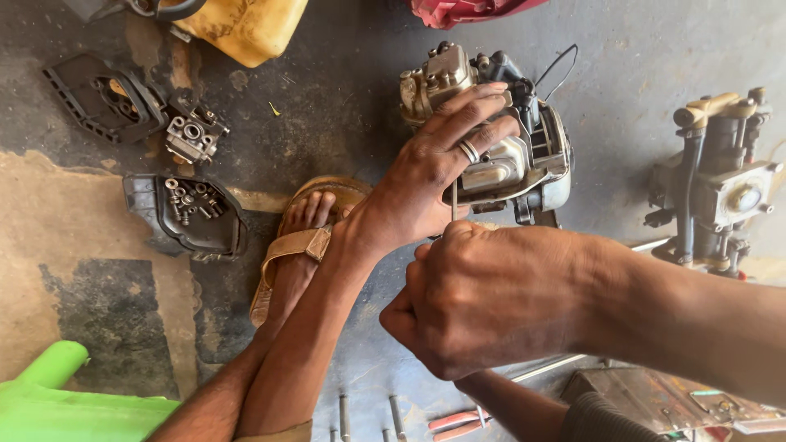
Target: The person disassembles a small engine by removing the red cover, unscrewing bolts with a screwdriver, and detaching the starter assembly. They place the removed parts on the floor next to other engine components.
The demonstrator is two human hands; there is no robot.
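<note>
Head view, looking straight down at a stained concrete floor [344, 98]: I've got the left hand [426, 176] spread over a small grey engine [499, 123], fingers draped on its top housing, pinning it rather than clenched round it. Right hand [483, 299] is fisted tight on a thin metal tool shaft [454, 200] that stands up btwn the two hands, tip pointing into the engine's near side; can't tell exactly what it bites on, the knuckles hide it. Risks as I judge them: the shaft sits just beside my left wrist, so if the tip slips off w/ force on it, it could jab the hand or skate over the casing. Engine rests loose on the floor, held by one palm only, so a hard twist might roll it. A sandalled foot [303, 245] lies close under the left forearm, so a dropped part or tool could land on the toes. Small screws lie in a black cover [188, 217] to the left, near a loose carburettor [192, 135]; a knock would scatter them. Around: yellow jerrycan [250, 24] at top, second engine block [716, 180] at right, green plastic piece [57, 397] bottom-left, red-handled pliers [458, 424] and rods near the bottom edge. Floor is oily, patchy, cramped.
</note>
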